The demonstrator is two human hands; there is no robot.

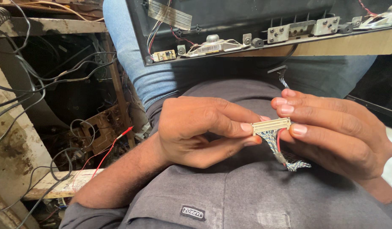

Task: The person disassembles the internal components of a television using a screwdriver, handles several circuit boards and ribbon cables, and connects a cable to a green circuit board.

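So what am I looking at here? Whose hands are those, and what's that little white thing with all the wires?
This picture comes from a camera worn on a person's head, looking down at their own lap. The left hand and the right hand pinch a small cream-coloured connector between their fingertips. A bundle of thin wires, mostly pale with a red one, hangs from it and runs up towards a black panel resting near the knees. That panel has metal brackets and a tiny circuit board along its edge. On the left is a messy wooden shelf with tangled black cables and a red wire.
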